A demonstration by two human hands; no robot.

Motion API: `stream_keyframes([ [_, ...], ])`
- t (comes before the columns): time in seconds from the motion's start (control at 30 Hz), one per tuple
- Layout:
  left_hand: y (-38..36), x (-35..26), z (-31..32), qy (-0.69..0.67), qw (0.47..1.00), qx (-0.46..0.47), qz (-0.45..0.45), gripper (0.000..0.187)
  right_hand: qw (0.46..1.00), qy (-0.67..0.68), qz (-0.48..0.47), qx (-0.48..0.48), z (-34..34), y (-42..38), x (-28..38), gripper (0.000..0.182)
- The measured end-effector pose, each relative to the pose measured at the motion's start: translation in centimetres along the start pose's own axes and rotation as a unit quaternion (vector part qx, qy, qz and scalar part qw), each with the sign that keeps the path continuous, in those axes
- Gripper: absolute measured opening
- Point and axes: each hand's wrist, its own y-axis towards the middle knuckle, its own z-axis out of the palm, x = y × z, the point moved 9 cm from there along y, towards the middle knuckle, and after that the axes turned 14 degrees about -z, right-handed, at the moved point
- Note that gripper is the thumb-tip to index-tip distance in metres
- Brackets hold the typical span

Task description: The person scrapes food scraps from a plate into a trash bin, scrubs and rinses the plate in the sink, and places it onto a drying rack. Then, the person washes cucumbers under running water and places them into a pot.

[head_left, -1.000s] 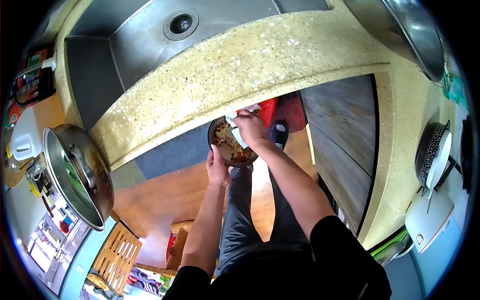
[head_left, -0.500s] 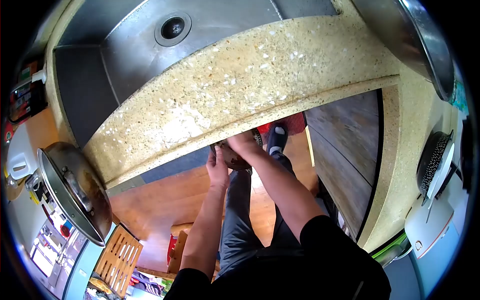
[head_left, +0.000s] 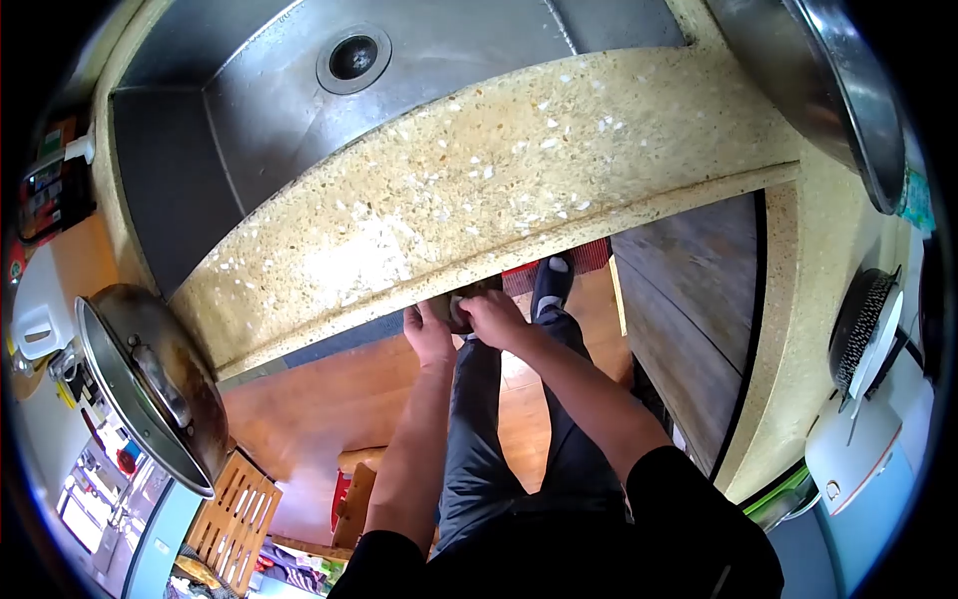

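Note:
Low in front of my legs, both hands are at a brownish, dark-edged thing [head_left: 457,313] partly hidden under the counter's front edge; its kind I cannot tell. My left hand [head_left: 429,329] grips its left side, thumb up and fingers curled. On its right, my right hand [head_left: 495,317] has its fingers bent in against it, with a dark part of the thing showing just behind the knuckles. Above them runs the speckled yellow stone counter [head_left: 559,150], whose lip covers the far side of the thing.
A steel sink [head_left: 269,110] with a round drain [head_left: 353,62] lies beyond the counter. A metal wok [head_left: 165,374] stands at the left, a large metal vessel [head_left: 813,80] at the upper right. An open cabinet door [head_left: 689,309] is right of my legs. A red mat [head_left: 596,253] lies near my foot.
My right hand has drawn back from under the counter edge and its fingers now show. Less of the thing's round, patterned rim is in sight, and my left hand has shifted slightly left.

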Motion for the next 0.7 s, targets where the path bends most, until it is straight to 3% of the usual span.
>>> stream_keyframes([
  [0.07, 0.6, 0.2, -0.5, -0.028, 0.999, -0.016, -0.013, 0.042, 0.997, -0.060, -0.040, 0.007, -0.9, 0.7, -0.6, 0.008],
  [0.17, 1.6, 1.4, -1.3, 0.015, 0.995, -0.004, -0.094, 0.044, 0.966, -0.196, -0.053, -0.158, -4.5, 1.5, -1.2, 0.016],
  [0.23, 2.1, 2.1, -1.2, 0.005, 0.994, 0.006, -0.113, 0.048, 0.952, -0.203, -0.033, -0.225, -7.0, 2.3, -1.5, 0.026],
  [0.37, 1.1, 2.0, -0.2, 0.033, 0.984, -0.034, -0.170, 0.047, 0.971, -0.084, 0.019, -0.222, -8.0, 3.2, -4.0, 0.036],
  [0.47, 3.3, 3.1, 0.0, 0.028, 0.991, 0.013, -0.128, 0.042, 0.974, -0.125, 0.033, -0.188, -6.8, 2.0, -4.4, 0.030],
  [0.5, 3.6, 3.1, -0.2, 0.044, 0.992, 0.003, -0.119, 0.037, 0.983, -0.132, 0.058, -0.117, -5.7, 1.7, -4.2, 0.025],
  [0.63, 3.9, 3.4, 0.0, 0.038, 0.995, 0.005, -0.093, 0.034, 0.981, -0.045, -0.061, -0.176, -3.6, 0.0, -0.9, 0.019],
  [0.7, 4.7, 4.5, -0.7, 0.050, 0.994, 0.003, -0.102, 0.034, 0.959, -0.118, -0.083, -0.246, -4.9, 0.5, -0.3, 0.018],
])
